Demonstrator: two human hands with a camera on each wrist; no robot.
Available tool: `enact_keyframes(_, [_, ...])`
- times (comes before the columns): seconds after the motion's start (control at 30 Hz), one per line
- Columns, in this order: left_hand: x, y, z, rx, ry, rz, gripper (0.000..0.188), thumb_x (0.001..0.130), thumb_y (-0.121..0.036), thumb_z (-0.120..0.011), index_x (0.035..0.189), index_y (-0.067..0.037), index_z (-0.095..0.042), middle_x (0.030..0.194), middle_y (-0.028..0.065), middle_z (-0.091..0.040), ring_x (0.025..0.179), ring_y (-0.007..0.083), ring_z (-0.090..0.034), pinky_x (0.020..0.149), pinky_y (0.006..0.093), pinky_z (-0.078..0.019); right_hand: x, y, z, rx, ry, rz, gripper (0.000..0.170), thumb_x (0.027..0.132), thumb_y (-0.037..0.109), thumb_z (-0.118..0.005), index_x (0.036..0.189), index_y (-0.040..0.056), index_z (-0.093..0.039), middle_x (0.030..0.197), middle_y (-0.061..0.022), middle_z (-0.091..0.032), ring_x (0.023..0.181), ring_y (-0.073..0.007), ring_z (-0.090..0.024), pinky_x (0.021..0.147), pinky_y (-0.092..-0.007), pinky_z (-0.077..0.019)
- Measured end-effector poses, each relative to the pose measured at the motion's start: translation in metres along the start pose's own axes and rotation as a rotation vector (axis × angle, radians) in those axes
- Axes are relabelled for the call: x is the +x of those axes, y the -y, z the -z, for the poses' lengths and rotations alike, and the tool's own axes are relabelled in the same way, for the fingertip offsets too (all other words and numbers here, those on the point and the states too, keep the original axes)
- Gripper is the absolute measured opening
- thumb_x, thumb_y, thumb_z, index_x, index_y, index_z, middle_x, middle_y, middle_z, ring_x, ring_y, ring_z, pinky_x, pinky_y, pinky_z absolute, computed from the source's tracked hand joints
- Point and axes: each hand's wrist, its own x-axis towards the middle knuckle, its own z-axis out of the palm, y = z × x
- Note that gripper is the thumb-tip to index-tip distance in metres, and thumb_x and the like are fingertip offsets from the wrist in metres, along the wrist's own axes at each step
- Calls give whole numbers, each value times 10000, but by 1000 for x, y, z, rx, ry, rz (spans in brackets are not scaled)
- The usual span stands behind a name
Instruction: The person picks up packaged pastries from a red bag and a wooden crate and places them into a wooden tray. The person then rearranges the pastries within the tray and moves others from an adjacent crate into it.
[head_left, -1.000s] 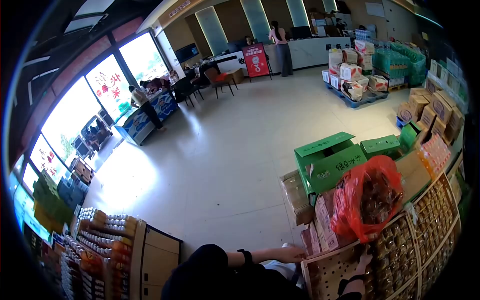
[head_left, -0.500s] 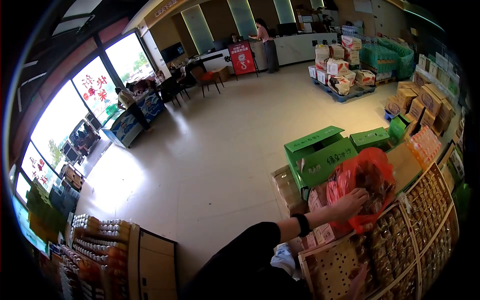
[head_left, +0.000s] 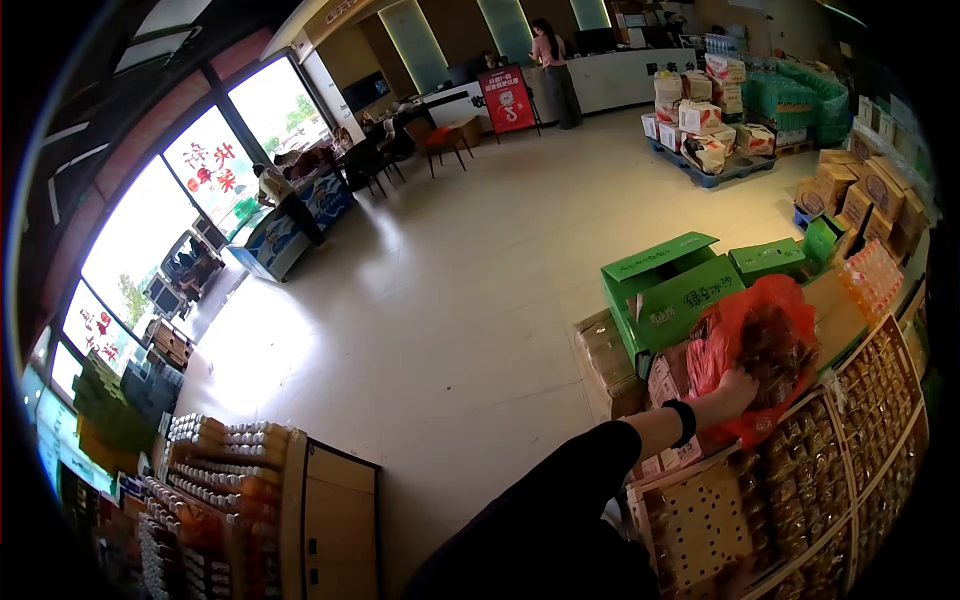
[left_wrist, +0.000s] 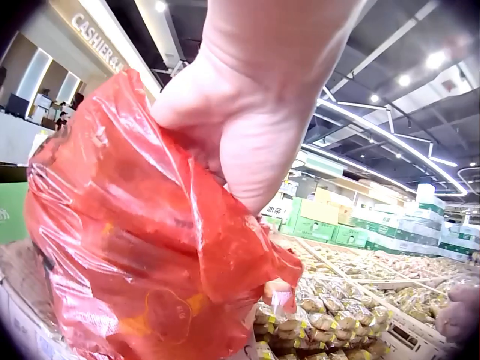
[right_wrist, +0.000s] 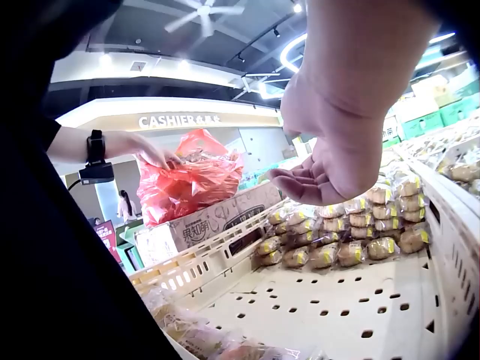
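My left hand (head_left: 738, 390) reaches down into the mouth of a red plastic bag (left_wrist: 135, 225), its fingers hidden inside. Brown wrapped packets (head_left: 778, 350) show in the bag, which stands on a printed carton (right_wrist: 202, 232). In the right wrist view, my right hand (right_wrist: 334, 161) hovers above a cream perforated crate (right_wrist: 315, 300), fingers loosely bent with nothing in them. Just beyond it, rows of small clear-wrapped pastries (right_wrist: 349, 251) with yellow labels are stacked in the crate. I cannot tell whether my left fingers hold anything.
Green cartons (head_left: 690, 295) stand behind the bag. More crates of packets (head_left: 875, 380) adjoin on the right. A bottle shelf (head_left: 235, 480) stands at lower left. Across the floor (head_left: 450, 290) are a pallet of boxes (head_left: 705, 140), a red sign (head_left: 507, 98) and people near the counter.
My left hand has gone from the crate's near rim up to the red bag and down into its mouth. My right hand has left the packets in the crate and dropped out of the head view.
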Motion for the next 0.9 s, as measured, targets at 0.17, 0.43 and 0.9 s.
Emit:
enact_keyframes(0.17, [4, -7, 0, 163, 100, 44, 432, 716, -224, -632, 1094, -22, -579, 1138, 161, -543, 1070, 315, -495, 937, 406, -347, -20, 20, -8, -24, 13, 49, 372, 907, 416, -418, 901, 63, -534, 547, -45, -422, 418, -135, -359, 393, -259, -335])
enact_keyframes(0.43, [-7, -11, 32, 47, -22, 68, 517, 672, -163, -683, 1149, -37, -532, 1205, 163, -474, 1085, 282, -476, 846, 372, -428, -65, 66, -15, -40, 129, 167, 300, 871, 347, -478, 887, 59, -560, 603, -63, -490, 505, -148, -470, 469, -311, -407])
enact_keyframes(0.9, [-27, -22, -1, -128, -197, -38, 548, 782, -205, -576, 1265, -49, -367, 1324, 229, -287, 1029, 329, -508, 711, 355, -502, -133, 126, -61, -127, 562, 457, 279, 943, 265, -389, 938, 24, -529, 677, -48, -548, 578, -113, -541, 526, -250, -461])
